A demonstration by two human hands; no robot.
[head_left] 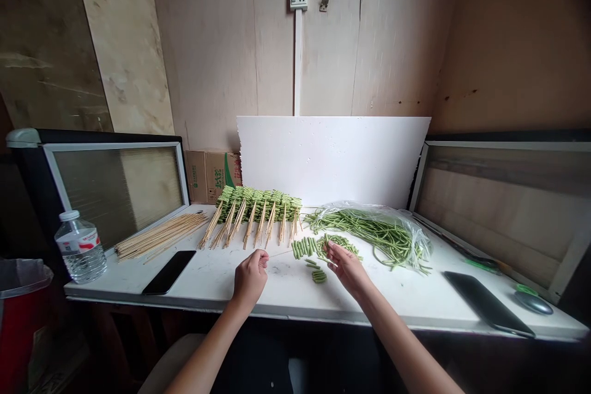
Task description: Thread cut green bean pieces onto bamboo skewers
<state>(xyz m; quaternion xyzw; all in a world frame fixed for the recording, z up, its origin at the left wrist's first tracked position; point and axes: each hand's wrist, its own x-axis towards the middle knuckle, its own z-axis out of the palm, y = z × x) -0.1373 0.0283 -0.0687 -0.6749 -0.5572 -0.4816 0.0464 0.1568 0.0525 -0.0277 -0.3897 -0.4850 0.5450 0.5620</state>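
My left hand is closed around the blunt end of a thin bamboo skewer that points right across the table. Several short pieces of long bean sit side by side on the skewer's far part. Over a pile of cut bean pieces, my right hand pinches what looks like one green piece, partly hidden by the fingers. A few loose cut pieces lie on the table just below, between the hands.
Finished bean skewers are stacked behind, sticks forward. Bare skewers, a black phone and a water bottle are at left. Uncut long beans lie in a plastic bag at right, near a dark flat device and a mouse.
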